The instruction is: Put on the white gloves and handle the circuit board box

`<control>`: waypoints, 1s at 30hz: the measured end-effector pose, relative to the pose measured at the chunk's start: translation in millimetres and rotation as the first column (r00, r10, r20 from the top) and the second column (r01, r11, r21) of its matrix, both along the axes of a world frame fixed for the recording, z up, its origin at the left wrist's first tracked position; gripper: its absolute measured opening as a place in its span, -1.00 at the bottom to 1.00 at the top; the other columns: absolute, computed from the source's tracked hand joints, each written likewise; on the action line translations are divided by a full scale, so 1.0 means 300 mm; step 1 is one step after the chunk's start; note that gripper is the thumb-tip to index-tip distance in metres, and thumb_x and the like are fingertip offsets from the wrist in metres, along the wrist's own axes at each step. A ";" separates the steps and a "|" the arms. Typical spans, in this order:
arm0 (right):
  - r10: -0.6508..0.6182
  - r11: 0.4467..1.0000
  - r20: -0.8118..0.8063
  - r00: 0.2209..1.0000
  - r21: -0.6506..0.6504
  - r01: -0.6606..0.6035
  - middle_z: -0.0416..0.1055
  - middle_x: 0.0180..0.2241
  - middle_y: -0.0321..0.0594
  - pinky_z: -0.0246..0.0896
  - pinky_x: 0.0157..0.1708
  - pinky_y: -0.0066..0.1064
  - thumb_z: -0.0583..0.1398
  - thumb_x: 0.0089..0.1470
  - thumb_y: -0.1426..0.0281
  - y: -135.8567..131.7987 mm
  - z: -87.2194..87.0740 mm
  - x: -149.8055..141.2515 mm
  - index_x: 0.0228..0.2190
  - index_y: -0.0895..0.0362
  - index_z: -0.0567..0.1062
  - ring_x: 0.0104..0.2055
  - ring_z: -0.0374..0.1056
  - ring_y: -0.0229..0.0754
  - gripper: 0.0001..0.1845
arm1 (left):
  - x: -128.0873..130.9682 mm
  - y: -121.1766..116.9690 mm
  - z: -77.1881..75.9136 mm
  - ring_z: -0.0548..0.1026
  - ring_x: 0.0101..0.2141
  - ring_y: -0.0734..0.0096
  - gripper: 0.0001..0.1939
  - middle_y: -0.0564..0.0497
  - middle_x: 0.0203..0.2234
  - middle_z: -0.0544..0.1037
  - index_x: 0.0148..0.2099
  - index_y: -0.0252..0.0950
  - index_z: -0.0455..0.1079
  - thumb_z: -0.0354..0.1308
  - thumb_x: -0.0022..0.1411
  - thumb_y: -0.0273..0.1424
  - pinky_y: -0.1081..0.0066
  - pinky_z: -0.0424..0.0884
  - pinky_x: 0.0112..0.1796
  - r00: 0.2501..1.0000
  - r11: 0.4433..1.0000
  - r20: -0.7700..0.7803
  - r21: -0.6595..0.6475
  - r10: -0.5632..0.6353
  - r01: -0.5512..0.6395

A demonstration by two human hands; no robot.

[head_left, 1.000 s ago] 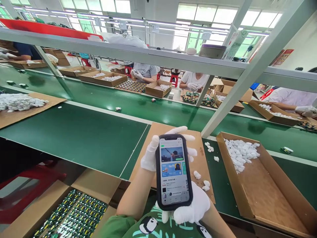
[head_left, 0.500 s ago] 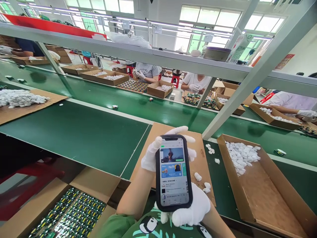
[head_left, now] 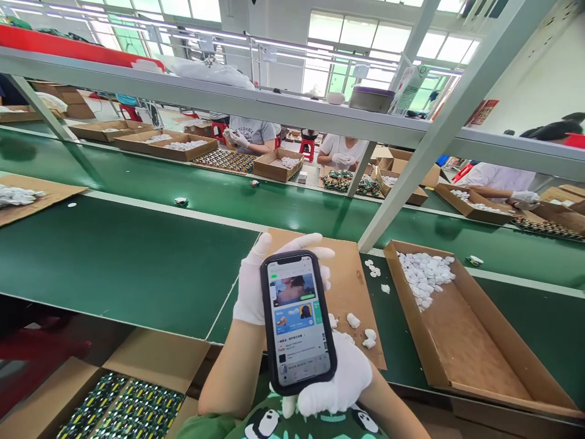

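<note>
Head view: your left hand [head_left: 250, 289] cradles phone [head_left: 298, 323] from behind, right hand [head_left: 345, 375] grips lower end; best steadied at both ends.

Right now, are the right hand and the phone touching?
Touching: the head view shows the right hand against the lower right corner of the phone, with no gap between them.

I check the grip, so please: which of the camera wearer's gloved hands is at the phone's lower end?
The right hand, at the lower right corner of the phone. The left hand is higher up, its fingers showing past the phone's right edge.
</note>
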State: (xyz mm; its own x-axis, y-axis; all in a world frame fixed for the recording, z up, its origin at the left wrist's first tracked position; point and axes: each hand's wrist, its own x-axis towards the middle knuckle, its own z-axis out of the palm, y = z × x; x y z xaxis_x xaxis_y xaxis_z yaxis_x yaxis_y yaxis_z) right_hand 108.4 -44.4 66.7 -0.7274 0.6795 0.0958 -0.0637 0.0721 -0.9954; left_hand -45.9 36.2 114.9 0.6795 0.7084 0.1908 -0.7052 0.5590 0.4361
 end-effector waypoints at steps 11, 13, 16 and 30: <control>-0.024 1.000 -0.134 0.991 0.003 0.025 0.60 -0.30 -0.16 0.49 -0.11 -0.41 0.49 -0.14 0.13 0.001 -0.052 0.006 -0.25 0.18 0.62 -0.25 0.53 -0.15 -0.52 | -0.002 0.006 -0.007 0.61 -0.09 -0.17 -0.31 -0.35 0.31 0.33 0.28 -0.35 0.39 0.00 0.32 0.02 -0.06 0.42 -0.04 0.996 0.990 0.005 0.111 -0.086 0.085; -0.011 1.000 -0.127 0.992 0.020 0.014 0.61 -0.29 -0.14 0.50 -0.11 -0.41 0.48 -0.15 0.10 0.001 -0.063 0.009 -0.24 0.19 0.62 -0.24 0.54 -0.13 -0.49 | 0.005 0.008 -0.010 0.62 -0.10 -0.14 -0.31 -0.35 0.34 0.29 0.29 -0.34 0.38 0.00 0.31 0.02 -0.05 0.41 -0.03 0.996 0.990 0.010 0.116 -0.085 0.083; 0.065 0.997 -0.094 0.993 0.037 -0.062 0.57 -0.34 -0.15 0.49 -0.14 -0.41 0.39 -0.05 -0.02 0.004 -0.051 0.008 -0.33 0.18 0.58 -0.30 0.50 -0.17 -0.50 | 0.014 0.010 -0.014 0.62 -0.14 -0.08 -0.33 -0.35 0.35 0.25 0.30 -0.32 0.37 -0.02 0.33 0.00 0.00 0.44 -0.11 0.998 0.988 -0.004 0.140 -0.066 0.066; 0.114 0.985 0.037 0.993 0.127 -0.117 0.59 -0.36 -0.19 0.42 -0.01 -0.37 0.35 0.01 -0.02 0.016 -0.087 0.013 -0.42 0.13 0.60 -0.21 0.51 -0.14 -0.56 | 0.033 -0.007 -0.013 0.63 -0.09 -0.22 -0.26 -0.35 0.35 0.26 0.29 -0.31 0.37 -0.01 0.31 0.12 -0.20 0.42 0.02 1.000 0.990 -0.030 0.142 -0.003 0.007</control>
State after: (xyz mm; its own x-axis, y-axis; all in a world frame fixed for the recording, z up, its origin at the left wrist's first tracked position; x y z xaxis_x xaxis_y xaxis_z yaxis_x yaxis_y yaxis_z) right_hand 112.4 -39.7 40.6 -0.8041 0.5741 0.1544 -0.0500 0.1934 -0.9798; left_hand -35.9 34.1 111.0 0.6900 0.6721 0.2688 -0.6879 0.4933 0.5323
